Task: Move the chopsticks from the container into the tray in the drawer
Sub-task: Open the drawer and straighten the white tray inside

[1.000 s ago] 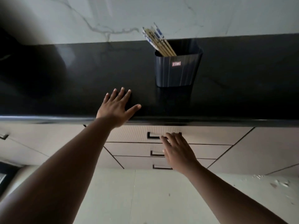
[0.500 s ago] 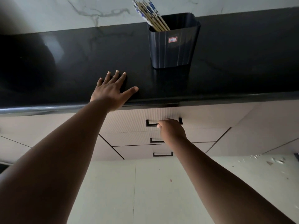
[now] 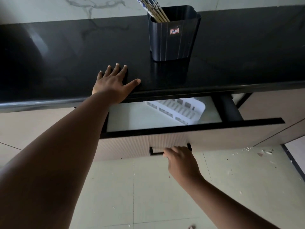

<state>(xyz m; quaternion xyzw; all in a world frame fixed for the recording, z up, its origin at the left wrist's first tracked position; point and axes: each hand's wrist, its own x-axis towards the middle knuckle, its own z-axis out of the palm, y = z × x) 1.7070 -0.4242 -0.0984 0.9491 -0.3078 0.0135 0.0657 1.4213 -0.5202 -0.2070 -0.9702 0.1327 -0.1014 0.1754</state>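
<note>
While left hand (image 3: 113, 83) presses black counter (image 3: 66, 52), drawer (image 3: 189, 128) open.

chopsticks (image 3: 154, 9) tops cropped, tray (image 3: 179, 111) partly hidden

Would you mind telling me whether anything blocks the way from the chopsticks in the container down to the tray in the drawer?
Nothing visible does. The chopsticks stand in the container on the countertop; the drawer is pulled partly open, and the part of the white tray in view lies uncovered.
</note>
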